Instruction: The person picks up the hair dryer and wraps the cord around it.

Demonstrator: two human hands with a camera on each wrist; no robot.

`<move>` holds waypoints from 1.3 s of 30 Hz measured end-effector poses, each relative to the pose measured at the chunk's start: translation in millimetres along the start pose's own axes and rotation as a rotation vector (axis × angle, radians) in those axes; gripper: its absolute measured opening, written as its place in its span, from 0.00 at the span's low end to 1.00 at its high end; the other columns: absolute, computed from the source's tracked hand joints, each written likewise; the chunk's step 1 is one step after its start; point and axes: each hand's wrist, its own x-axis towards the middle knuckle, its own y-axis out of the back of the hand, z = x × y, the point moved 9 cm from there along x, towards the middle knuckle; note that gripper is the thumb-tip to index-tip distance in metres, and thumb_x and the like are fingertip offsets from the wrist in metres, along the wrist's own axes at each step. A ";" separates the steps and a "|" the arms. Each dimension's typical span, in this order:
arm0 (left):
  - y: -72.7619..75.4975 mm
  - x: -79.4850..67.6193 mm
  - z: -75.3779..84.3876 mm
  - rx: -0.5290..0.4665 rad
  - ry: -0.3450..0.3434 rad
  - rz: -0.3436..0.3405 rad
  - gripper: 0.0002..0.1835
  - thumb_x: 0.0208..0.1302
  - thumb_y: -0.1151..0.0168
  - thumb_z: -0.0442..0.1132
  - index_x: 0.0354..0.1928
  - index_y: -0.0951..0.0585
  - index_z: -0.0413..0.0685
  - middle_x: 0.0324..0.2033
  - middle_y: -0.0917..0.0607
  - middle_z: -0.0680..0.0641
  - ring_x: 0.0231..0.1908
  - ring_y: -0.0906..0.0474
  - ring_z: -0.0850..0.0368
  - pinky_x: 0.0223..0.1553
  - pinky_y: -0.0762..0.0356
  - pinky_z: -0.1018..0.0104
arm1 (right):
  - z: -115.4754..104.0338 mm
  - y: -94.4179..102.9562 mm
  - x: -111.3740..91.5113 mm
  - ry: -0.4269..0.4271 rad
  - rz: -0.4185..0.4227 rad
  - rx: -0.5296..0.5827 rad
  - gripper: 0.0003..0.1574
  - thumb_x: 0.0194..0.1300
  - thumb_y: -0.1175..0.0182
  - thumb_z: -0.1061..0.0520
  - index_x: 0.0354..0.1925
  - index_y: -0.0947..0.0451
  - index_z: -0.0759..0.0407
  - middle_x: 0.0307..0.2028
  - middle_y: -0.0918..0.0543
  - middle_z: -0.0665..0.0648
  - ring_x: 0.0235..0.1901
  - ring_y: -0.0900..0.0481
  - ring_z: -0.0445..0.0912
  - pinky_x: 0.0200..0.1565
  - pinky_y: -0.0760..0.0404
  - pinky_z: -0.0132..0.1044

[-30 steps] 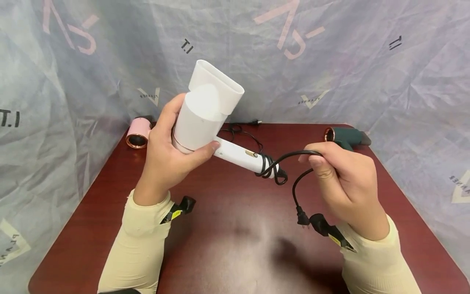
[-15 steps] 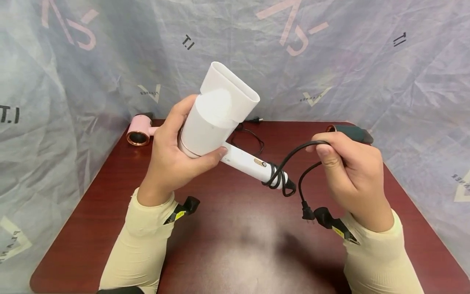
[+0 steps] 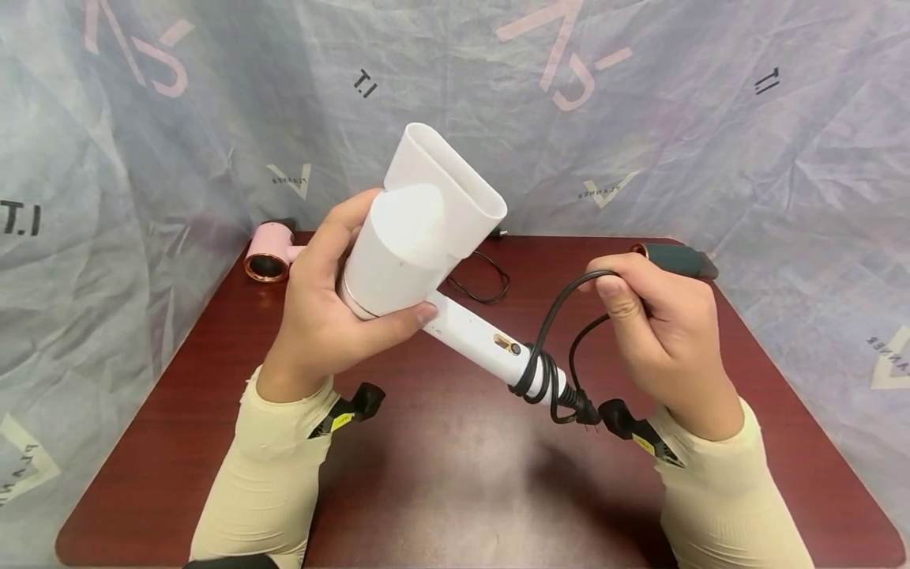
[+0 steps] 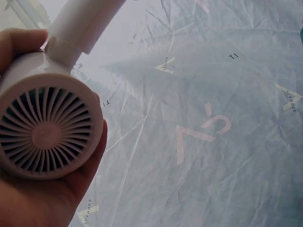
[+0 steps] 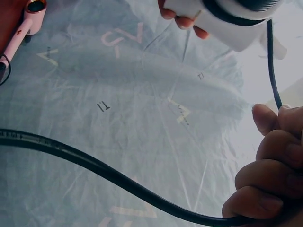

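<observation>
A white hair dryer (image 3: 394, 265) is held above the table, its flat nozzle (image 3: 448, 186) pointing up and its handle slanting down to the right. My left hand (image 3: 323, 308) grips the barrel, thumb across the front near the handle joint; the left wrist view shows the round slatted rear grille (image 4: 47, 135) against the palm. Several loops of black cord (image 3: 540, 375) wrap the handle's lower end. Between thumb and fingers my right hand (image 3: 664, 340) pinches the cord's loose part. The black plug (image 3: 585, 411) dangles beside the handle's tip, in front of the right wrist camera.
On the dark red table (image 3: 441, 474), a pink hair dryer (image 3: 270, 251) lies at the back left and a dark green one (image 3: 675, 259) at the back right. A black cord (image 3: 490, 296) lies behind the white dryer. Grey printed cloth (image 3: 455, 63) surrounds the table.
The white dryer has shifted right and its handle has dipped lower. My right hand first moved slightly right, then back left, still pinching the cord. The plug now hangs against the handle's end.
</observation>
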 end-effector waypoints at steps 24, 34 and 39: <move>2.7 3.7 8.5 -0.118 -0.024 0.079 0.43 0.43 0.23 0.30 0.65 0.30 0.26 0.53 0.18 0.39 0.48 0.21 0.40 0.47 0.21 0.56 | 41.2 -28.5 -12.2 -0.150 -0.273 -0.135 0.10 0.76 0.43 0.59 0.41 0.14 0.52 0.32 0.14 0.42 0.26 0.28 0.33 0.35 0.29 0.27; 8.3 3.6 10.8 -0.140 -0.013 0.180 0.42 0.43 0.27 0.28 0.65 0.29 0.32 0.51 0.18 0.38 0.46 0.21 0.40 0.47 0.21 0.56 | 48.5 -47.4 -20.9 -0.180 -0.428 -0.124 0.10 0.78 0.44 0.59 0.44 0.17 0.47 0.28 0.21 0.41 0.22 0.31 0.35 0.31 0.30 0.27; 12.3 3.0 10.1 -0.133 -0.022 0.227 0.41 0.46 0.25 0.32 0.65 0.29 0.32 0.51 0.18 0.38 0.44 0.21 0.40 0.47 0.21 0.57 | 48.3 -56.4 -25.1 -0.189 -0.479 -0.110 0.08 0.77 0.44 0.59 0.44 0.19 0.46 0.24 0.25 0.39 0.22 0.30 0.35 0.28 0.29 0.28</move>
